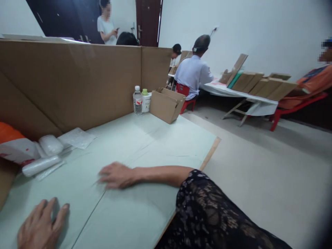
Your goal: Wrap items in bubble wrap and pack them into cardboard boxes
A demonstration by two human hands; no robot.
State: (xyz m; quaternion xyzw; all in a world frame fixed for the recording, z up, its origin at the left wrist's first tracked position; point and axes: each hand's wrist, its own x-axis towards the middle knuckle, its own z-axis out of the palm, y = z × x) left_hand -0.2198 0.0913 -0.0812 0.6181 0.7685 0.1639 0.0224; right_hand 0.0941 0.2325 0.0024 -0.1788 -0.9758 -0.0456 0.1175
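My left hand (41, 224) lies flat on the pale green table (145, 145) at the bottom left, fingers spread, holding nothing. My right hand (116, 175) reaches across from the right in a dark lace sleeve and rests palm down near the table's middle, fingers stretched out and slightly blurred. It touches only the table surface. Clear plastic packets (76, 137) and a rolled white bundle (40, 166) lie to the left, a short way beyond both hands.
A cardboard wall (77, 83) borders the table's far side. A water bottle (137, 101), a small jar (146, 101) and an open cardboard box (166, 103) stand at the far corner. An orange-and-white bag (12, 145) lies left. Other people sit at tables behind.
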